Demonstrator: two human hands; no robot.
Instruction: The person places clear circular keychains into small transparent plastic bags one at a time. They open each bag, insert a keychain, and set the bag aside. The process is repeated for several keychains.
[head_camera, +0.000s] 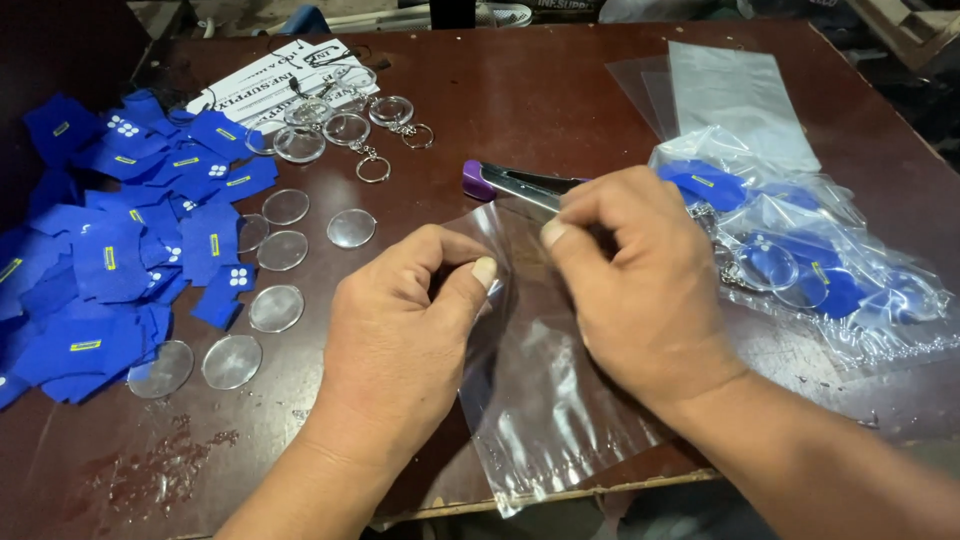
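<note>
1. A clear plastic bag (545, 390) is being held at its mouth by both hands, low in the view, with its bottom corner overhanging the near edge of the dark wooden table (560, 110)
2. The bag's left lip is being pinched by the left hand (400, 330) between thumb and curled fingers; the right lip is being gripped by the right hand (640, 280), closed over the film
3. By judgement, the opening step is being carried out: the two layers are being pulled apart, and a wider mouth is being called for before anything can be slipped in
4. Little room is being left toward the near table edge, so the bag is better kept from sliding further off
5. Just beyond the bag, a purple-handled stapler (515, 183) is lying, touching or nearly touching the right hand's fingers
6. Left of the bag, clear round discs (276, 308) and blue folded labels (110, 260) are being kept well apart from it; bare wood lies between
7. Right of the bag, filled packets (800, 260) are crowding that side
8. Farthest from the bag, key rings (372, 168) and flat empty bags (735, 95) are lying
</note>
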